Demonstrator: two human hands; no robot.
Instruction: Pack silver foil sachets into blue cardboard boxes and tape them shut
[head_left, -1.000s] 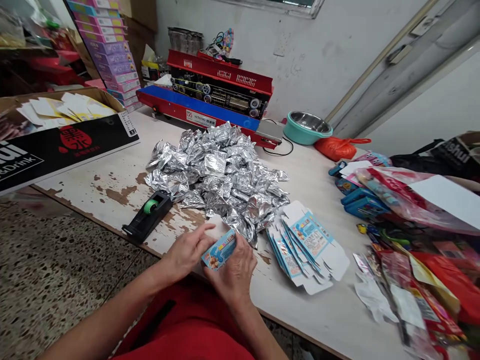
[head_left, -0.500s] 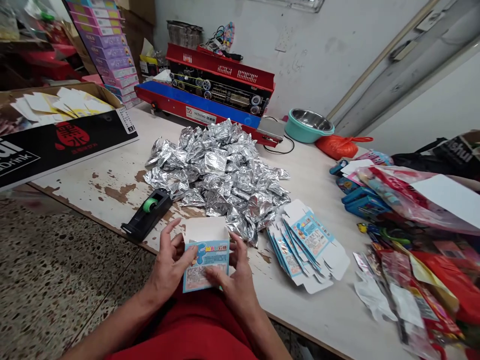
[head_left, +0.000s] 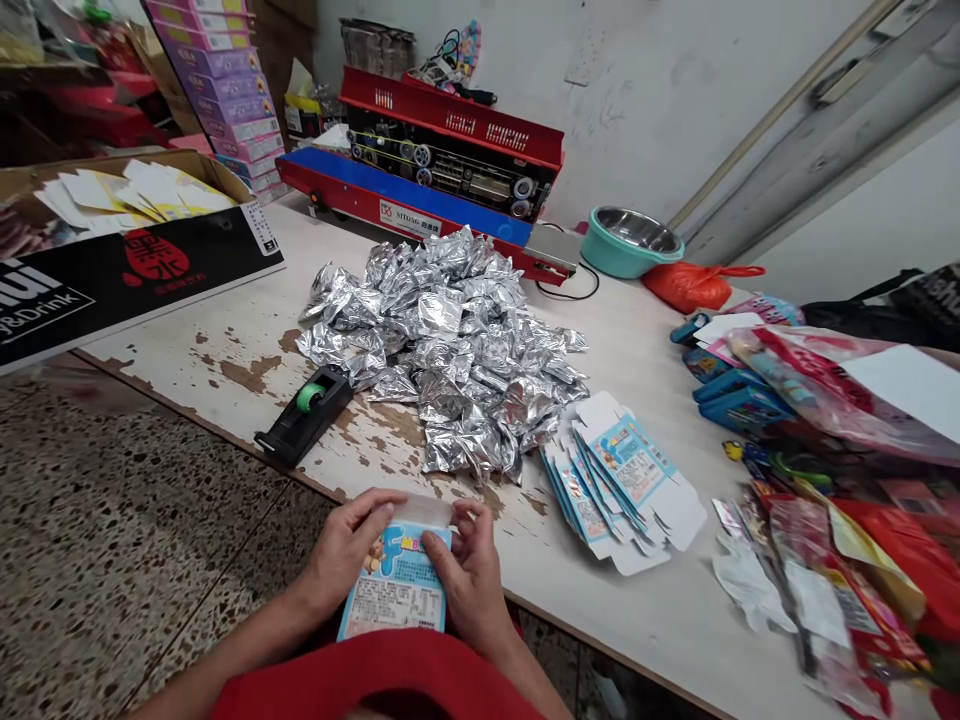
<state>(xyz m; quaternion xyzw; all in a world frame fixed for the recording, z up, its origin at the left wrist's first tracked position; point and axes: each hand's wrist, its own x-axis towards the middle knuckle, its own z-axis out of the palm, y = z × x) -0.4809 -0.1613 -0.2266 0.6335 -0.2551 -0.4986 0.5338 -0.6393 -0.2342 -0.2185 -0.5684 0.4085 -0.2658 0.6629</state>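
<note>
A small light-blue printed carton (head_left: 401,580) is held low at the table's front edge, close to my red clothing. My left hand (head_left: 341,550) grips its left side, thumb near the top edge. On the right side my right hand (head_left: 469,575) holds it, thumb on the printed front and fingers behind. The pale top flap stands up between my hands. Just beyond lies a heap of silver foil packets (head_left: 450,340). Flattened cartons (head_left: 622,480) of the same print are stacked to the right. A black tape dispenser (head_left: 304,415) with green tape sits at the left.
A red sealing machine (head_left: 420,190) with a blue belt stands behind the heap. A turquoise bowl (head_left: 630,245) and a red plastic bag (head_left: 694,285) are at the back right. Wrappers (head_left: 832,570) crowd the right side; a black box of cards (head_left: 142,265) is at left.
Both hands have brought the carton lower and closer to my body, and it now tilts. Its top flap shows less. The whole view has shifted slightly.
</note>
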